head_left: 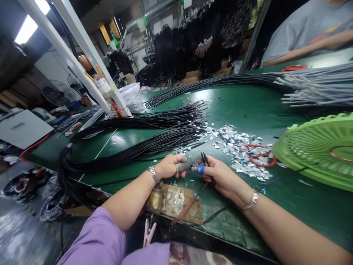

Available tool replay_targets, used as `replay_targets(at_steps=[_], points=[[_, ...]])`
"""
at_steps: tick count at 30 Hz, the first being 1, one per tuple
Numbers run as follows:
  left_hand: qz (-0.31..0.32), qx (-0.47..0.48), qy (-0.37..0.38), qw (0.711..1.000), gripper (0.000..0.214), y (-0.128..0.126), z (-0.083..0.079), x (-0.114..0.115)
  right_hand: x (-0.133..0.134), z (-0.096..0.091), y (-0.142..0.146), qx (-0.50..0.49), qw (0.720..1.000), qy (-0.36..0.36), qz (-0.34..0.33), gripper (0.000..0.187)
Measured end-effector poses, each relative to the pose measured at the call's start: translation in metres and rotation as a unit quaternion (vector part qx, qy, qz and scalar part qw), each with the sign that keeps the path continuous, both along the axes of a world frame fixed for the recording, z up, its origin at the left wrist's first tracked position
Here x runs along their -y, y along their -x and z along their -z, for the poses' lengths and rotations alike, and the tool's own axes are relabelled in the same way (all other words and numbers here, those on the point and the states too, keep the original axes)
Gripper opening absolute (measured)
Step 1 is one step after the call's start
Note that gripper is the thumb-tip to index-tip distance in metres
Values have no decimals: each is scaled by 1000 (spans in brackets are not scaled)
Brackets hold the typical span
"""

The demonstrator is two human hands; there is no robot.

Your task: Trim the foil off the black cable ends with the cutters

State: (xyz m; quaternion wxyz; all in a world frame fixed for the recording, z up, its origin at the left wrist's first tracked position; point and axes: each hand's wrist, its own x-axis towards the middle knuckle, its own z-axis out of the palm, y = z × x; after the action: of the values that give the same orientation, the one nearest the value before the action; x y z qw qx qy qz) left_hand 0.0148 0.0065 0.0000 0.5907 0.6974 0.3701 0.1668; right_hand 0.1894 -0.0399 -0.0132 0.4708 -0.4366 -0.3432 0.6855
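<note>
My left hand is closed, its taped fingertips pinching the end of a thin black cable close to the table's near edge. My right hand, with a blue-taped fingertip, is closed on the same cable end from the other side; both hands touch. A thick bundle of black cables lies just beyond my left hand, curving left over the table edge. A heap of small silver foil scraps lies just beyond my right hand.
Red-handled scissors lie in the scraps. A green fan rests at the right. Grey cables lie at the back right, where another person's arm rests. Brown taped cardboard covers the green table edge.
</note>
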Motion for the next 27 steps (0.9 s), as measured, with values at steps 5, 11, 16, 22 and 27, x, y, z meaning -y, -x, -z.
replay_targets(at_steps=[5, 11, 16, 22, 27], points=[[18, 2, 23, 1000, 47, 1, 0, -1, -2, 0, -1, -10, 999, 22, -24, 44], [16, -5, 26, 1000, 43, 1, 1, -1, 0, 1, -1, -2, 1000, 2, -9, 41], [-19, -19, -2, 1000, 43, -2, 7, 0, 2, 1, 1, 27, 999, -23, 24, 39], [-63, -50, -259, 962, 19, -1, 7, 4, 3, 0, 2, 71, 995, -59, 44, 37], [-72, -143, -341, 926, 12, -3, -1, 11, -1, 6, -1, 173, 969, -164, 69, 35]])
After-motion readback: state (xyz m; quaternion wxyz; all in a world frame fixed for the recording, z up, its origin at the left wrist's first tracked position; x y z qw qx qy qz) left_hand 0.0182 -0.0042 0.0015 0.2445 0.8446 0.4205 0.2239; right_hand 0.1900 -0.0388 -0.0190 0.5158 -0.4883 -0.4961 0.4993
